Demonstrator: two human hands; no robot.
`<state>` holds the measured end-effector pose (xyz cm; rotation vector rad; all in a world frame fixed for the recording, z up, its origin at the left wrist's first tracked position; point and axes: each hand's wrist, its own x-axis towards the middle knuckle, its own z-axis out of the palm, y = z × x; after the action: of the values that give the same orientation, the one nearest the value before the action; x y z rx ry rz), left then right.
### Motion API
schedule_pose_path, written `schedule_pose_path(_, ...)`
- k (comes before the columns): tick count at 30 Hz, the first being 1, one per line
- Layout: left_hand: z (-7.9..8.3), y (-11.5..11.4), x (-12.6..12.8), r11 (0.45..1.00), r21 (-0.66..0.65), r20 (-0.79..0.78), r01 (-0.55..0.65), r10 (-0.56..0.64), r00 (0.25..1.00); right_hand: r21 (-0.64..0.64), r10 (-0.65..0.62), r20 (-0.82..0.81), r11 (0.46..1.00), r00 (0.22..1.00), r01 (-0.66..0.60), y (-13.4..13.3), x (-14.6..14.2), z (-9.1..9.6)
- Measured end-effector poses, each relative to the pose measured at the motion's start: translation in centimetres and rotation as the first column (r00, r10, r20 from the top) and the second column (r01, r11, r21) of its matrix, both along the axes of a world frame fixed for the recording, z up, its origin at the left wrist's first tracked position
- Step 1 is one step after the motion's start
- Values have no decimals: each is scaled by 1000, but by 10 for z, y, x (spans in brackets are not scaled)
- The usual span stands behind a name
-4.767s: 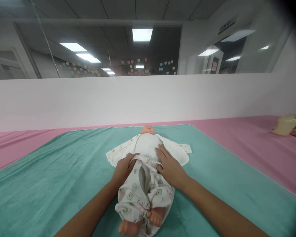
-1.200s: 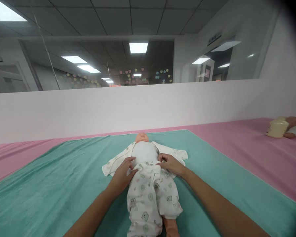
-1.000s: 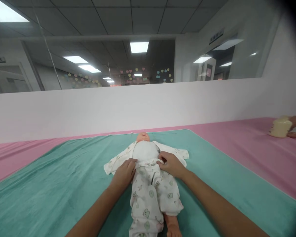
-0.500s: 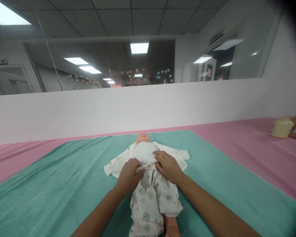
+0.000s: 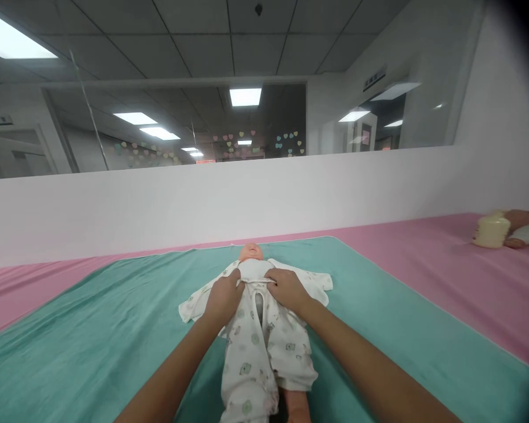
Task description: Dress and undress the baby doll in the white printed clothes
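Observation:
A baby doll (image 5: pixel 251 252) lies on its back on a teal sheet (image 5: pixel 114 317), head toward the wall. It has on a white printed top (image 5: pixel 198 301) with the sleeves spread out. Printed white pants (image 5: pixel 249 352) cover its legs, and a gap at the crotch shows something grey-white underneath. My left hand (image 5: pixel 224 296) is closed on the waistband at the left side. On the other side my right hand (image 5: pixel 287 289) pinches the same waistband, which stretches across the doll's belly between them. One bare foot (image 5: pixel 296 406) shows below the shorter-looking right pant leg.
Pink cloth (image 5: pixel 423 258) surrounds the teal sheet. At the far right stands a pale yellow bottle (image 5: pixel 491 230), beside skin-toned limbs with white cloth (image 5: pixel 526 226), only partly in view. A white wall (image 5: pixel 247 200) with windows above closes off the back.
Both hands have moved up toward the doll's chest, pulling the waistband higher and straighter. The crotch gap has opened wider. The whole view has shifted slightly.

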<state>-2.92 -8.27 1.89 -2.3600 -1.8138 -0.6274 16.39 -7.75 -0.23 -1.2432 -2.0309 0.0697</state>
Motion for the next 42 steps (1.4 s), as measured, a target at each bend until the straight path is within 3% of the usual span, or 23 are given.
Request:
schedule_pose_path(3, 5, 20, 2, 999, 11, 88, -51, 49, 995, -69, -61, -91, 996, 994, 55, 24, -1, 4)
schedule_pose_path(7, 6, 45, 1, 985, -149, 255, -82, 118, 960, -134, -96, -148, 988, 984, 77, 53, -3, -4)
schedule_pose_path(12, -5, 59, -4, 974, -225, 345, -34, 112, 932, -112, -131, -177, 987, 975, 112, 62, -6, -18)
schedule_pose_path(16, -4, 58, -8, 969, -246, 324, 22, 61, 944, -27, 19, -142, 999, 990, -23, 58, -1, -17)
schedule_pose_path(19, 2, 54, -8, 948, -317, 240, 9, 70, 968, -100, 124, -92, 986, 988, -133, 56, 7, -16)
schedule_pose_path(23, 5, 50, -7, 946, -322, 185, -24, 88, 979, -165, 145, -38, 975, 989, -150, 57, 14, -15)
schedule_pose_path(26, 0, 53, -8, 995, -91, 175, 46, -29, 984, -150, 139, -2, 979, 990, -138, 58, 17, -13)
schedule_pose_path(28, -4, 57, -12, 989, 3, 186, 147, -145, 972, -139, 130, 0, 982, 992, -129, 58, 17, -11)
schedule_pose_path(30, -6, 62, -18, 971, -70, 250, 229, -205, 946, -148, 111, -30, 982, 993, -114, 58, 17, -10)
schedule_pose_path(33, -10, 67, -25, 934, -235, 367, 269, -171, 914, -165, 59, -121, 983, 991, -78, 58, 14, -11)
schedule_pose_path(42, -27, 81, -19, 995, -97, 311, -35, 64, 948, -255, -176, -316, 962, 932, 95, 77, -3, -17)
